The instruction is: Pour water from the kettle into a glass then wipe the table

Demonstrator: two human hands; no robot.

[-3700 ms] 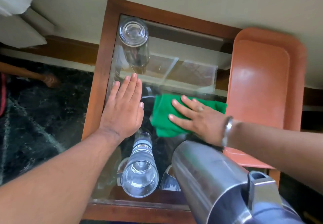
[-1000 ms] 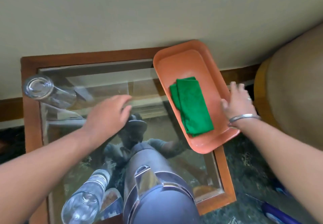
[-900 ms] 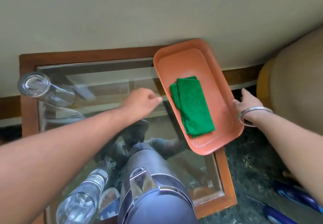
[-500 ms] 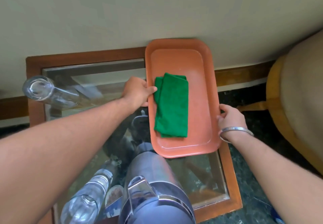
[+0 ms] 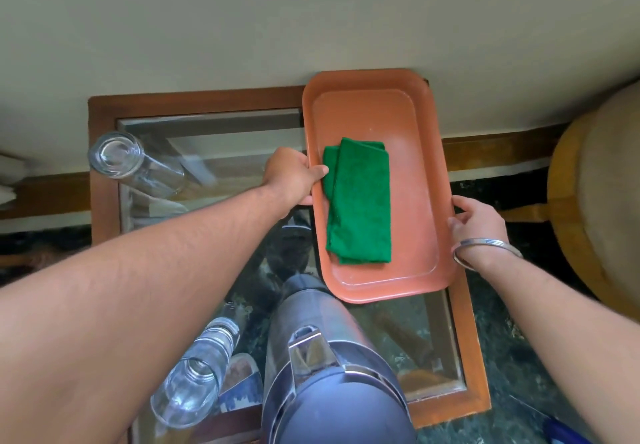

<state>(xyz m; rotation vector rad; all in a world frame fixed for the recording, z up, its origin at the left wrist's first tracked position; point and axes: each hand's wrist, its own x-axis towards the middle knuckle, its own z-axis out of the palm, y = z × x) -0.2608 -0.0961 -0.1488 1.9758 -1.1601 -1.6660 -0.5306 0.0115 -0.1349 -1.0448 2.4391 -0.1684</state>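
**Tray held on both long edges, cloth folded inside**

My left hand [image 5: 294, 180] is clamped on the left long rim of the orange tray [image 5: 415, 173], thumb hooked over the lip just beside the cloth. My right hand [image 5: 479, 223] is closed on the opposite long rim, fingers curled under the edge. The tray's long axis runs away from me toward the wall, and it sits over the right part of the glass-topped table [image 5: 104, 166], its right rim over the table's right frame.

The green cloth [image 5: 360, 201] lies folded inside the tray, its length along the tray's, closer to my left hand than my right. I judge the wiping done and the tray now being settled back.

The steel kettle [image 5: 325, 357] stands just in front of me, its far shoulder close to the tray's near end. That is the gap I must mind if I draw the tray toward me. One glass [image 5: 194, 377] with water stands left of the kettle; an empty glass [image 5: 131, 163] stands near the far left corner.
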